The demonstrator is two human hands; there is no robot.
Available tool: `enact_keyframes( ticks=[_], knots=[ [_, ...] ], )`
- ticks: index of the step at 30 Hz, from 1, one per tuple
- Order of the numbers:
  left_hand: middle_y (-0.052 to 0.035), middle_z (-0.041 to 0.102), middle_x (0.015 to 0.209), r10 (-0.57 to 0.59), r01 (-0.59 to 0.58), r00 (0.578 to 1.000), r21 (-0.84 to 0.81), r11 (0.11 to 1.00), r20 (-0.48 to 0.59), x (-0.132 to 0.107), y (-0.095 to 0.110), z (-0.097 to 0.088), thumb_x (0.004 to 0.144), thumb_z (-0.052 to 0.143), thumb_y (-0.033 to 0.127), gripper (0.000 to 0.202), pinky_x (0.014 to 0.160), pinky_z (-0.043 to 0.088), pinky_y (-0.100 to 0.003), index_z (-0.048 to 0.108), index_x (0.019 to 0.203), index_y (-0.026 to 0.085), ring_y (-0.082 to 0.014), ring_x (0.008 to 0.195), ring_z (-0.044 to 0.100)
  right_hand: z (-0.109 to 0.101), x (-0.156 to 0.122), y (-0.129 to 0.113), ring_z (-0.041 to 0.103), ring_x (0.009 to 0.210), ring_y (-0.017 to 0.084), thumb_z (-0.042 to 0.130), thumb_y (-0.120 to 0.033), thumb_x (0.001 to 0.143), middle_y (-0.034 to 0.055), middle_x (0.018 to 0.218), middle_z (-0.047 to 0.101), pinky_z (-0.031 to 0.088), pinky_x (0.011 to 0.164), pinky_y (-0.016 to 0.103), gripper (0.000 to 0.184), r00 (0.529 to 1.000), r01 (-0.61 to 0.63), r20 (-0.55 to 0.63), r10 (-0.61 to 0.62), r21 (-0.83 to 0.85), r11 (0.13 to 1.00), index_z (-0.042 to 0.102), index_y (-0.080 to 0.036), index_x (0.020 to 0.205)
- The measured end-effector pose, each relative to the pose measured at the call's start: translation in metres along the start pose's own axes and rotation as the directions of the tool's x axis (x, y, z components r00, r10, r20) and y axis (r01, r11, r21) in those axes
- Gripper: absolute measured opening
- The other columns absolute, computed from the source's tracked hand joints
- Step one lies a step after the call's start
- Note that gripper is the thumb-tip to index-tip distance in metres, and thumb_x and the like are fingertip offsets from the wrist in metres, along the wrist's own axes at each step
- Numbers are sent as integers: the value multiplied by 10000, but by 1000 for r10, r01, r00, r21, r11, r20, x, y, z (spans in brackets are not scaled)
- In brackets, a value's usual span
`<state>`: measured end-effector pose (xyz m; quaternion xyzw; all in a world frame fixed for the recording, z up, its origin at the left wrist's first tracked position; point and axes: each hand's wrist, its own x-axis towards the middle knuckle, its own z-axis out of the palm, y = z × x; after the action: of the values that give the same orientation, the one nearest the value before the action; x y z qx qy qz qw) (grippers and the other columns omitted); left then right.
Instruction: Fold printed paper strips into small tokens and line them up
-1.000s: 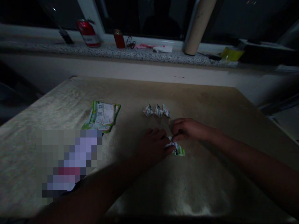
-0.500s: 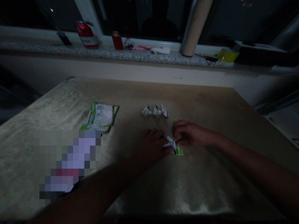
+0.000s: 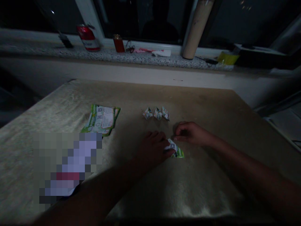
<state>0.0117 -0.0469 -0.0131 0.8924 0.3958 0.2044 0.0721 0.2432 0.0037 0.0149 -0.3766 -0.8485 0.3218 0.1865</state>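
My left hand (image 3: 154,146) rests on the table with its thumb and fingers closed on a small folded paper (image 3: 180,153), white and green with print. Its fingers cover part of the paper. Close to the paper's upper right edge is my right hand (image 3: 191,133), fingers curled and the thumb bent in toward them. Whether anything is between those fingertips cannot be made out. Beyond the hands stand three small folded paper pieces (image 3: 158,113) in a row, pointed and printed.
Green and white printed sheets (image 3: 103,117) lie on the table (image 3: 202,97) at left, near a blurred-out long object (image 3: 75,160). The granite sill (image 3: 136,59) behind bears a red can (image 3: 88,39), a small red jar (image 3: 118,44), a cardboard tube (image 3: 196,34) and a yellow item (image 3: 227,58).
My right hand has drawn slightly up and left, off the paper's right part, and its fingers have come closer together. My left hand stays on the paper. The view has tilted slightly.
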Motion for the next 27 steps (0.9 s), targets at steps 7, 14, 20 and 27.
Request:
enact_keyframes(
  ticks=[7, 14, 20, 27],
  knots=[
    [-52, 664, 1016, 3, -3, 1000, 7, 1000, 24, 0, 1, 0, 916, 613, 491, 280, 889, 407, -405, 726, 939, 236, -228, 971, 579, 26, 11, 6, 542, 648, 142, 691, -474, 877, -1, 645, 572, 388, 644, 260, 391, 980, -20, -200, -20, -197, 980, 599, -179, 639],
    [-53, 657, 1023, -4, 5, 1000, -4, 1000, 31, 0, 1, -1, 921, 604, 496, 287, 898, 407, -396, 728, 947, 239, -222, 971, 575, 25, 15, 4, 571, 682, 164, 656, -536, 885, 18, 676, 612, 374, 663, 270, 411, 991, -17, -128, -28, -340, 940, 632, -185, 672],
    [-54, 660, 1019, -11, 11, 999, -5, 1000, 35, -2, 1, -2, 919, 603, 515, 304, 903, 396, -405, 733, 939, 240, -225, 973, 578, 19, 11, 7, 584, 689, 169, 647, -572, 874, 23, 685, 611, 378, 651, 266, 427, 992, 63, -84, -92, -295, 954, 640, -183, 699],
    [-49, 653, 1006, 5, -5, 1000, 11, 1000, 12, -2, -1, 1, 904, 626, 516, 306, 881, 398, -393, 731, 916, 229, -217, 950, 577, 16, -3, 9, 596, 807, 191, 707, -524, 846, 39, 803, 640, 394, 735, 291, 352, 988, 132, -38, -151, -303, 944, 658, -189, 751]
  ],
)
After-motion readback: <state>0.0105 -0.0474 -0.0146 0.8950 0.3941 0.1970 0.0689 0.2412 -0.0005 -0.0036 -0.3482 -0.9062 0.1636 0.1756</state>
